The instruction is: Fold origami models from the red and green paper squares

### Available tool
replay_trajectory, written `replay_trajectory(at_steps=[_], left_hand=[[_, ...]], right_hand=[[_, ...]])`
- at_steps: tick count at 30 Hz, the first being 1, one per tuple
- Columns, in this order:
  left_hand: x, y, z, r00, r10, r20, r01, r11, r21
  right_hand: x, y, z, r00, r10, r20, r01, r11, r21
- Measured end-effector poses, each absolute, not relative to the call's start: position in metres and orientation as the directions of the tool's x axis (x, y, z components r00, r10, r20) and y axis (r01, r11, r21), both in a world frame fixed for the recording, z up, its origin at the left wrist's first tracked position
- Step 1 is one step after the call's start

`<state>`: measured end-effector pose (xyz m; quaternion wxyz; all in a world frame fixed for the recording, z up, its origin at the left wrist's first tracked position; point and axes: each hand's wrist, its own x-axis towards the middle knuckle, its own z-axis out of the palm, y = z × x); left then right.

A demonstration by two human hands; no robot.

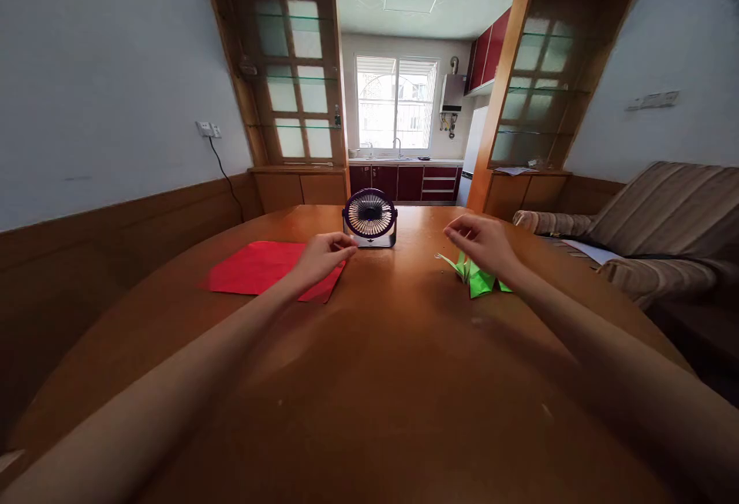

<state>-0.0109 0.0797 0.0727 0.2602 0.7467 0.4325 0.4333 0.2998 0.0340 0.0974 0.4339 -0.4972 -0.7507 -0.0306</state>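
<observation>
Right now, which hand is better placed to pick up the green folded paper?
Probably your right hand: it's near the green folded paper, while your left hand is farther off, by the red sheet.

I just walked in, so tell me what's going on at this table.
A person's left hand is over the right part of a flat red paper sheet on a brown wooden table; the right hand is over a bright green folded-paper piece. Neither visibly grips anything, though touch is hard to tell. A small round dark fan stands upright farther back, between the hands in this view.
</observation>
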Motion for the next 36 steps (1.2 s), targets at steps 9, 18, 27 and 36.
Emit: replay_trajectory(at_steps=[9, 18, 27, 36], left_hand=[[-0.061, 0.069, 0.023, 0.268, 0.922, 0.28, 0.925, -0.327, 0.193], [-0.044, 0.04, 0.024, 0.415, 0.869, 0.27, 0.894, -0.444, 0.054], [-0.017, 0.009, 0.019, 0.614, 0.731, 0.298, 0.738, -0.666, 0.112], [-0.024, 0.018, 0.008, 0.636, 0.714, 0.292, 0.672, -0.699, 0.245]], right_hand=[[0.225, 0.029, 0.026, -0.518, 0.61, 0.599, 0.632, 0.745, -0.212], [0.223, 0.029, -0.003, -0.545, 0.611, 0.574, 0.606, 0.76, -0.234], [0.223, 0.028, 0.0, -0.591, 0.587, 0.553, 0.566, 0.79, -0.234], [0.222, 0.031, -0.001, -0.705, 0.611, 0.36, 0.563, 0.791, -0.241]])
